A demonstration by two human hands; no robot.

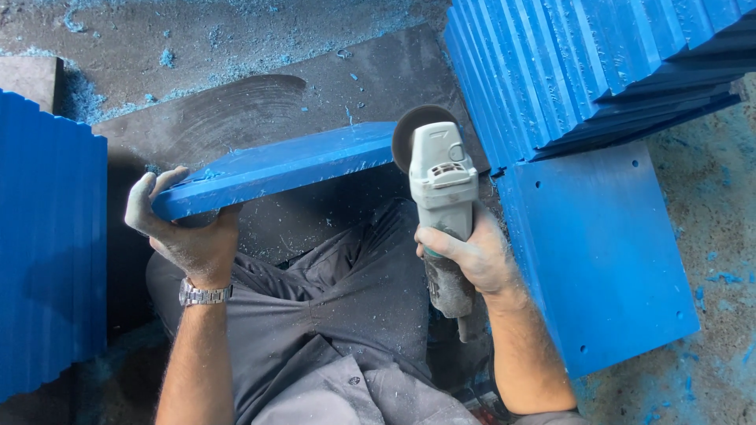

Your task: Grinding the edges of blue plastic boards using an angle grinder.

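Both hands are busy and well apart, each closed on its own thing. Dusted grey, the left hand point(187, 234) wraps around the near end of a blue plastic slab point(276, 168), thumb up over the top face and fingers curled under the edge, holding the slab out level above the person's lap. A steel wristwatch point(204, 295) sits on that wrist. The right hand point(470, 253) is clamped around the body of a pale grey angle grinder point(442, 193), which points away from the person. Its dark disc point(409, 135) meets the far right end of the slab, touching or just at the cut edge; whether it is spinning I cannot tell.

Grey trousers point(346, 299) show below, knees spread, with the slab held over them. Beneath the slab lies a dark board point(260, 110) scored with curved marks and sprinkled with blue shavings point(169, 57). On the person's left stands a stack of blue slabs on edge point(49, 236). To the right, another pile of blue slabs point(583, 67) fans out across the upper corner, and below it a broad blue sheet point(602, 260) with small drilled holes lies flat on the dusty floor point(709, 205).
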